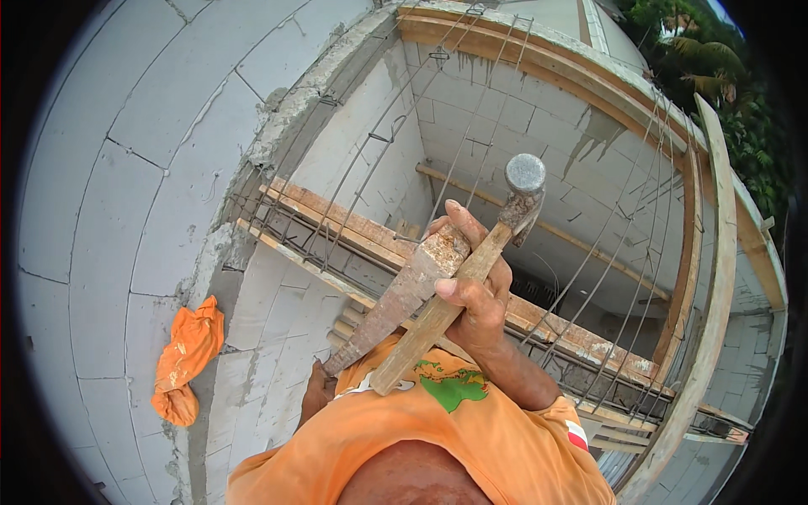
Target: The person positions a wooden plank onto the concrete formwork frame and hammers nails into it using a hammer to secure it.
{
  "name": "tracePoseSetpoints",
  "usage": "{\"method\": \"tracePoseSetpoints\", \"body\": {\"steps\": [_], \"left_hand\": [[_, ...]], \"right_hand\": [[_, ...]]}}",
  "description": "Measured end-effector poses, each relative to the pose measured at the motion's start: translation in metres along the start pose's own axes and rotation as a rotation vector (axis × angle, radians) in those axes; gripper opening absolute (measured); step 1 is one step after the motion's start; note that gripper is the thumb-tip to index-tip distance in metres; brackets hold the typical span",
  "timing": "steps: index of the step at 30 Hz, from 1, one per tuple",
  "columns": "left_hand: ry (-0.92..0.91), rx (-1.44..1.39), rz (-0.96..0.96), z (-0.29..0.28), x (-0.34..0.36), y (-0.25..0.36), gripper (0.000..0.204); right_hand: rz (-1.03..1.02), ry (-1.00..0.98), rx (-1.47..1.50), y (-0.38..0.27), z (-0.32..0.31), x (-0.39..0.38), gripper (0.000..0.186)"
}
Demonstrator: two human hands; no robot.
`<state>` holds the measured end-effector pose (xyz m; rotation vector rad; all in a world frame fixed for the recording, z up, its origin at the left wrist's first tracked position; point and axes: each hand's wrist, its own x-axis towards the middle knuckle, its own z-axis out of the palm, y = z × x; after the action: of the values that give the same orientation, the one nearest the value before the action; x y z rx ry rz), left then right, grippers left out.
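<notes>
My right hand (481,307) is closed around the wooden handle of a claw hammer (438,320), whose metal head points up and away from me. The same hand also grips the wide end of a long tapered piece (391,299), greyish brown and worn. Whether this piece is a saw blade or a wooden stake, I cannot tell. It slants down to the left, where my left hand (316,390) is closed at its narrow end, partly hidden by my orange shirt.
Below me, a board-lined opening (539,151) is crossed by thin steel rebar (370,160). A block wall (109,219) with rough mortar edges stands at left, with an orange cloth (188,362) on it. A long plank (715,252) runs along the right.
</notes>
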<state>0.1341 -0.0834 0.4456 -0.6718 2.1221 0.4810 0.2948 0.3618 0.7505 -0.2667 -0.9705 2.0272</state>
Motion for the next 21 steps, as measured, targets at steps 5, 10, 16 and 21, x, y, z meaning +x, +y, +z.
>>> {"method": "tracePoseSetpoints", "body": {"steps": [5,10,16,21], "left_hand": [[0.017,0.156,0.671,-0.071,-0.122,0.127,0.064],[-0.479,0.128,1.74,-0.044,-0.296,0.25,0.106],[-0.906,-0.058,1.445,0.004,-0.318,0.274,0.096],[-1.015,-0.009,1.288,-0.016,-0.311,0.306,0.077]], "right_hand": [[-0.016,0.029,-0.07,-0.002,0.007,0.006,0.083],[0.044,-0.009,-0.036,-0.002,0.022,0.005,0.082],[0.059,-0.034,-0.104,-0.012,0.032,0.011,0.082],[-0.069,0.091,-0.06,-0.037,0.016,0.021,0.066]]}}
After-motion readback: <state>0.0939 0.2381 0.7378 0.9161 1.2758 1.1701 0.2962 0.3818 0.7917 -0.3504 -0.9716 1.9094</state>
